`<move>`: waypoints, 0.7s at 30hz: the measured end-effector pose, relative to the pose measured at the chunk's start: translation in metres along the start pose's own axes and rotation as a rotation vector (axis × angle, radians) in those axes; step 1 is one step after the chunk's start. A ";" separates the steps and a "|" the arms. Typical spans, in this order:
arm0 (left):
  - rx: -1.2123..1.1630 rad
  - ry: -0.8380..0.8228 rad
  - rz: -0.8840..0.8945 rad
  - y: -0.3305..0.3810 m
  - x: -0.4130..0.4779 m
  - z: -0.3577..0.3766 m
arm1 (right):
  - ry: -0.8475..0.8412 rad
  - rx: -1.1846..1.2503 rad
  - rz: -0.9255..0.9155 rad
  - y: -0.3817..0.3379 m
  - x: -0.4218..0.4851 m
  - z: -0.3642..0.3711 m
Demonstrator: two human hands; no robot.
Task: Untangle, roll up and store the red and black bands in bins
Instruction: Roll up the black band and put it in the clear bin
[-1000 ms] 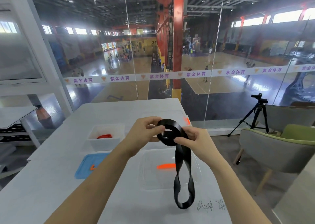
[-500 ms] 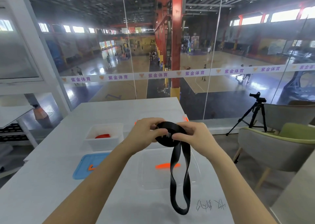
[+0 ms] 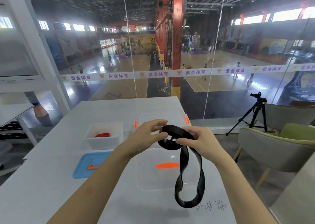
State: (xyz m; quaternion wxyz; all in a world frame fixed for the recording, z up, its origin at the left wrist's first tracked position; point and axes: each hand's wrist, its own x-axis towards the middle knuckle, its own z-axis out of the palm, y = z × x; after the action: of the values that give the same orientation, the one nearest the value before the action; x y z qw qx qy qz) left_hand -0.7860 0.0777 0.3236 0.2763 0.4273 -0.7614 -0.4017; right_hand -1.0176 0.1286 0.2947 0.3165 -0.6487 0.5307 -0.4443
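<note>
A black band (image 3: 189, 181) is partly wound into a coil between my hands, above the white table (image 3: 42, 189). Its loose end hangs down in a twisted loop in front of the table. My left hand (image 3: 148, 136) pinches the left side of the coil with thumb and fingers. My right hand (image 3: 199, 142) grips the coil's right side, its thumb pressed on the roll. A red band (image 3: 102, 135) lies rolled inside a white bin (image 3: 104, 144) to the left.
A clear lid (image 3: 153, 177) with an orange clip lies under my hands, and a blue lid (image 3: 85, 165) lies to its left. A clear bin (image 3: 162, 116) with orange latches stands behind my hands. A green chair (image 3: 276, 153) and a camera tripod (image 3: 254, 116) stand to the right.
Both hands have kept turning the coil, taking up more band. The hanging loop has twisted and swung slightly to the right.
</note>
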 end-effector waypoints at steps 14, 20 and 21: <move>-0.400 0.141 0.074 0.008 -0.001 -0.005 | 0.082 0.426 0.067 0.037 -0.014 0.012; -0.377 0.059 0.087 0.009 -0.001 -0.004 | 0.196 0.516 0.058 0.038 -0.012 0.022; -0.374 0.053 0.090 0.009 -0.001 -0.003 | 0.212 0.514 0.052 0.036 -0.011 0.022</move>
State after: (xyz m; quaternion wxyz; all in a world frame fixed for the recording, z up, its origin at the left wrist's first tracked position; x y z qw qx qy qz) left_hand -0.7868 0.0805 0.3324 0.3886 0.3442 -0.6843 -0.5121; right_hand -1.0129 0.1289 0.2515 0.4246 -0.4831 0.4475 -0.6214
